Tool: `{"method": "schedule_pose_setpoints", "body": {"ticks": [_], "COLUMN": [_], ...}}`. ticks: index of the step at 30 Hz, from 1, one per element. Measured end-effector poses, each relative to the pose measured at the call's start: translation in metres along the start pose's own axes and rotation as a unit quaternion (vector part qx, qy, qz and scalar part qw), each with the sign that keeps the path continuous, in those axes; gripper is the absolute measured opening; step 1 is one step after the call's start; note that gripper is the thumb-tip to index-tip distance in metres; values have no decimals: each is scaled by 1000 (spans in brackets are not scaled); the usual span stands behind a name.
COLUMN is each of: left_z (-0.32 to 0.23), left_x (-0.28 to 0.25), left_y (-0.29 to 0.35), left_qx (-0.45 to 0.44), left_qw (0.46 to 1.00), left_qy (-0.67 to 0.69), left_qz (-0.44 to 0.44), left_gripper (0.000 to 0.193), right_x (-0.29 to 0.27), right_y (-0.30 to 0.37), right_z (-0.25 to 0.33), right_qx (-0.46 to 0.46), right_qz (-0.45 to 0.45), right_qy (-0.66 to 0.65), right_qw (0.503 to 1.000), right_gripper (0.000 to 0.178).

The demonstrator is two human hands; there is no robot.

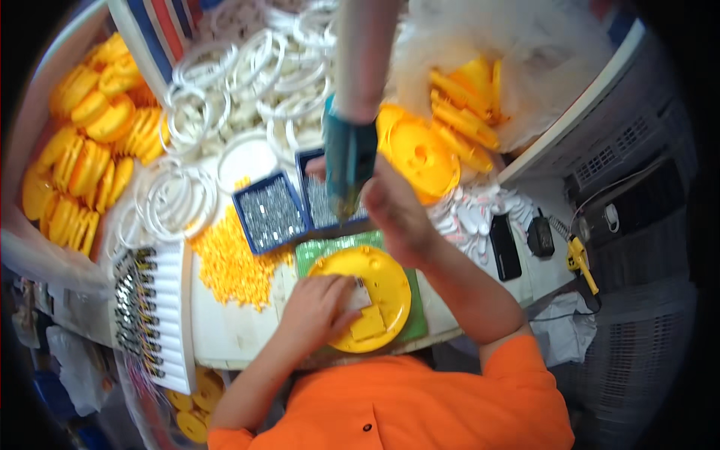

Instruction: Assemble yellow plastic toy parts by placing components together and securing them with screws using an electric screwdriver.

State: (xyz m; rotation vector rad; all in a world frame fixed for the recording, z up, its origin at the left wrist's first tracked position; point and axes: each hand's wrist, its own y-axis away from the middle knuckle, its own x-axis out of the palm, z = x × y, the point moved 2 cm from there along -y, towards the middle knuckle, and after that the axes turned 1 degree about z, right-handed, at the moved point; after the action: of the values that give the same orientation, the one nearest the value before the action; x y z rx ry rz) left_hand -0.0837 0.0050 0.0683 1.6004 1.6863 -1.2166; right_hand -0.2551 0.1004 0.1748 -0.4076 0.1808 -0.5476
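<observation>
My left hand [319, 304] is closed on a small whitish piece [361, 296] with a dark marking. It rests on a round yellow plastic disc [394, 311], beside a flat yellow rectangular part [367, 324]. Under the disc lies a green mat [417, 319]. A teal power screwdriver [351, 150] hangs tip down above the bench. My right hand [401, 217] is behind and to the right of it; fingertips show on the driver's left side. The driver covers most of those fingers, so whether they grip it is unclear.
Two blue trays [237, 196] of small metal pieces stand behind the mat. Left lie small yellow parts [232, 259], white rings [176, 199] and a white ribbed rack [171, 315]. Yellow discs [420, 154] are piled behind. Right are white pieces [472, 214], a black phone [505, 247] and a yellow-handled tool [583, 266].
</observation>
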Motion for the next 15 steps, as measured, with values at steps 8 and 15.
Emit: {"method": "schedule_pose_setpoints", "body": {"ticks": [8, 15], "left_z": [-1, 1], "left_x": [9, -1], "left_y": [6, -11], "left_qx": [-25, -21], "left_qw": [1000, 1000], "left_qy": [12, 14], "left_qz": [8, 6], "left_gripper": [62, 60], "right_x": [4, -8], "right_y": [3, 57], "right_z": [-1, -21], "right_qx": [79, 68], "right_qz": [43, -21], "right_qy": [-129, -215], "right_qw": [988, 974], "right_gripper": [90, 85]}}
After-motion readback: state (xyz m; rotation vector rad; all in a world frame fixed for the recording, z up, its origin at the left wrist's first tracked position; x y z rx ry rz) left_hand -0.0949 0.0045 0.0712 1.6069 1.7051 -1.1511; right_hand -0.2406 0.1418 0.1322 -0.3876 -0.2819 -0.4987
